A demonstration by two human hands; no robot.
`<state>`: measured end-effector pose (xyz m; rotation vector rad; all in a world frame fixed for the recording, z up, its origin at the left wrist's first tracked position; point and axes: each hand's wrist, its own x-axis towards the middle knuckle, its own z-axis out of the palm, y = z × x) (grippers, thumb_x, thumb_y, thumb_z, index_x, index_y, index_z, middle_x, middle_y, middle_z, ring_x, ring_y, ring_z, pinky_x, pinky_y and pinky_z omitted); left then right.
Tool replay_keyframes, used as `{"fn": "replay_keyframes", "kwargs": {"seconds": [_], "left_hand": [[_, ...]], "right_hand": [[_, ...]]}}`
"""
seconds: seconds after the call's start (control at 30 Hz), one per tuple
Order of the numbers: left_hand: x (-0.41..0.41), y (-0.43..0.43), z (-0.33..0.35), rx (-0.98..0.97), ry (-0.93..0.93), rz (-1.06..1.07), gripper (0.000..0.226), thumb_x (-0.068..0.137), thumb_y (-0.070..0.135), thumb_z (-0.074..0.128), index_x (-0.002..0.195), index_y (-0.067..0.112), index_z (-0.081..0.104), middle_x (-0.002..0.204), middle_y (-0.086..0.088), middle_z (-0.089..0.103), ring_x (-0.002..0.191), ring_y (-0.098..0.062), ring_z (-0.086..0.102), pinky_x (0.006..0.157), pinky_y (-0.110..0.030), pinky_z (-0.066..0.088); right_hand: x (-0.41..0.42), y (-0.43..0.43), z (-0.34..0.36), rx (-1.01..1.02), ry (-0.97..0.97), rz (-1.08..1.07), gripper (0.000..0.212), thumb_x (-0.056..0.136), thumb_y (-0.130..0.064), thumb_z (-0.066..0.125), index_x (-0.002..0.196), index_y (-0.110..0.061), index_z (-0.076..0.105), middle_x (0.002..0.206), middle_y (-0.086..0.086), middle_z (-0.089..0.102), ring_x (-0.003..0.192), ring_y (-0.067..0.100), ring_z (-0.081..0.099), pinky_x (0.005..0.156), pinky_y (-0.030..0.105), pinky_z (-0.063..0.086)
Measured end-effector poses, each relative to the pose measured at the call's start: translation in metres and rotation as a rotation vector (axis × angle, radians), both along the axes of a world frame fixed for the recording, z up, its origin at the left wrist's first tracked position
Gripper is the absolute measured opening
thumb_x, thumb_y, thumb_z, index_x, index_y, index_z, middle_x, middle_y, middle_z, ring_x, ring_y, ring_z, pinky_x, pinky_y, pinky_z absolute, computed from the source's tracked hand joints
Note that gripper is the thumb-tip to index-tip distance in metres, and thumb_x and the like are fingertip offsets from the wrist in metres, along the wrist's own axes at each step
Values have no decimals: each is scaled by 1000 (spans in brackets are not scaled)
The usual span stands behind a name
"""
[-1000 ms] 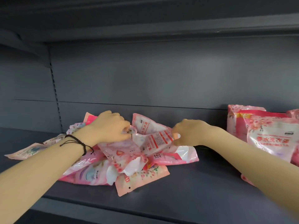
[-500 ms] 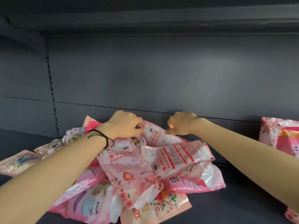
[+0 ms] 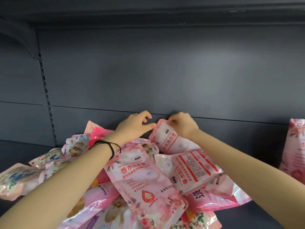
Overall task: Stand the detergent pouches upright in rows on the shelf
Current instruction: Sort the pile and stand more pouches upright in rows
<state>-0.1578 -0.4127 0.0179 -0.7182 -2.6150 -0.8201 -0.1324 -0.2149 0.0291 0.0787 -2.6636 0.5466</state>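
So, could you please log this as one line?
right hand: pinches rear pouch top | left hand: at its corner, grip unclear | pile: flat on shelf

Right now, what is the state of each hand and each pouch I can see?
Left hand, loosely curled, holding nothing.
Right hand, grip pinching rear pouch at its top edge.
Rear pouch, tilted, top raised.
Pile of pouches, lying jumbled.
Right-edge pouch, seems upright, partly cropped.

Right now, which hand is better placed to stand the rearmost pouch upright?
The right hand: it pinches the top edge of the rearmost pouch, near the shelf's back wall. The left hand is beside that pouch's corner, fingers loosely curled, gripping nothing.
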Motion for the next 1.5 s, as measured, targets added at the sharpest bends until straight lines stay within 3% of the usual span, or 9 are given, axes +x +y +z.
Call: {"fn": "replay_keyframes", "kwargs": {"seconds": [0.13,0.37,0.53,0.7,0.8,1.03,1.23,1.4,1.5], "left_hand": [[2,8,8,281,-87,-84,41,87,49,59,123,32,48,124,3,54,106,-12,54,87,-30,43],[14,39,18,611,-180,-135,59,85,49,63,136,31,39,128,4,47,114,-12,47,88,-27,38],[35,64,25,848,-339,-291,32,94,46,51,119,26,52,118,7,61,110,-10,58,94,-31,45],[61,65,45,1134,-190,-400,17,98,32,50,98,23,64,93,12,72,82,3,68,61,-8,49],[85,60,59,1167,-93,-462,18,97,33,51,92,22,64,85,12,74,82,-4,70,62,-12,51],[157,88,49,1233,-182,-523,25,94,43,55,85,22,67,88,-4,72,79,-21,66,70,-35,54],[214,138,25,1221,-159,-510,30,91,45,58,67,29,67,71,1,65,67,-16,60,61,-30,51],[257,192,-8,1242,-228,-509,28,89,47,60,80,23,69,81,-4,68,78,-24,63,73,-44,54],[283,226,-25,1248,-271,-527,24,89,49,59,85,29,71,86,2,73,82,-19,69,72,-38,58]], "right_hand": [[12,26,9,-217,172,-71,22,93,-15,54,88,-3,72,88,13,71,82,28,63,70,29,46],[43,42,35,-714,372,-127,21,96,-17,49,86,-14,68,80,4,67,76,22,61,71,35,52],[64,23,56,-927,496,-7,27,96,-15,51,72,-20,63,71,-3,63,70,14,58,72,34,51],[89,2,80,-986,584,109,22,97,-17,52,79,-17,64,71,-4,66,65,12,62,64,30,54],[115,-2,88,-1083,604,207,22,97,-17,52,79,-14,64,77,3,69,72,20,65,70,39,59],[195,22,61,-1153,568,219,21,97,-26,53,81,-21,65,87,0,71,78,16,67,67,28,57],[265,71,-4,-1209,359,294,23,89,-36,59,98,-19,72,104,3,74,98,23,70,78,32,59],[309,113,-43,-1326,392,295,34,88,-32,61,105,-3,67,105,13,72,93,26,71,71,31,57],[333,148,-55,-1368,374,262,33,84,-31,64,101,-3,69,101,15,73,88,26,72,67,32,58]]}}
